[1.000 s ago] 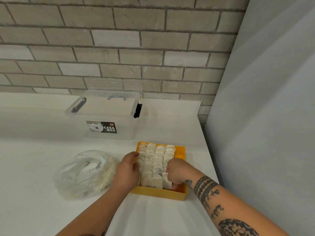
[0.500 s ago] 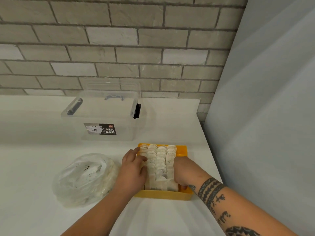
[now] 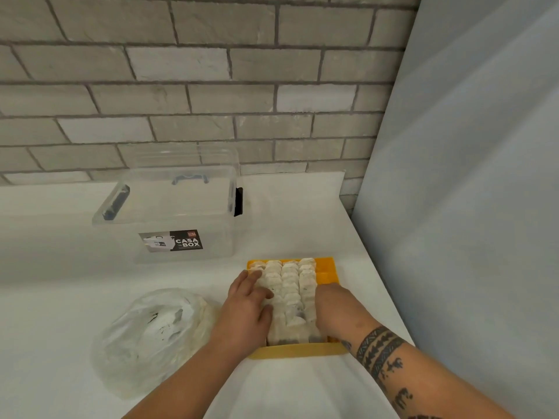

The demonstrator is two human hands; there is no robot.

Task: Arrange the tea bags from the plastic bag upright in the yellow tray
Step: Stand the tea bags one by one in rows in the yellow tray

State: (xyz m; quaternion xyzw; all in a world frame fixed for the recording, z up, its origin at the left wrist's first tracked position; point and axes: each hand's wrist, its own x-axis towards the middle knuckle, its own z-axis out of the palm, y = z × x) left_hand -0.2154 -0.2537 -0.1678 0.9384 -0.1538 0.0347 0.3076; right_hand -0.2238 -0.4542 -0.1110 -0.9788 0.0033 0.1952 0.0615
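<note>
Four rows of tea bags [image 3: 290, 285] are standing in the yellow tray [image 3: 325, 269] now, packed front to back, and only a strip along the tray's right side shows bare yellow.

So what changed in the last second: the left hand [image 3: 248, 306] was bunched up at the tray's left edge. Now it's laid out over the left rows, fingers pretty much straight and reaching toward the far end, resting on the bag tops and not gripping anything. The right hand [image 3: 334, 309] was down at the near right corner and has slid up along the rightmost row. Its fingers dip into the gap between that row and the tray wall, so honestly I can't tell if it's pinching a bag or just pushing sideways.

My read is that this is tidy-up mode, squeezing the rows together and keeping them upright rather than adding a new bag. It looks like they're making room for one more row on the right.

Not done though. The plastic bag [image 3: 151, 337] sits on the white table [image 3: 60, 297] just left of the tray and still has pale bags bunched inside. The clear storage box [image 3: 169, 219] behind hasn't budged.
</note>
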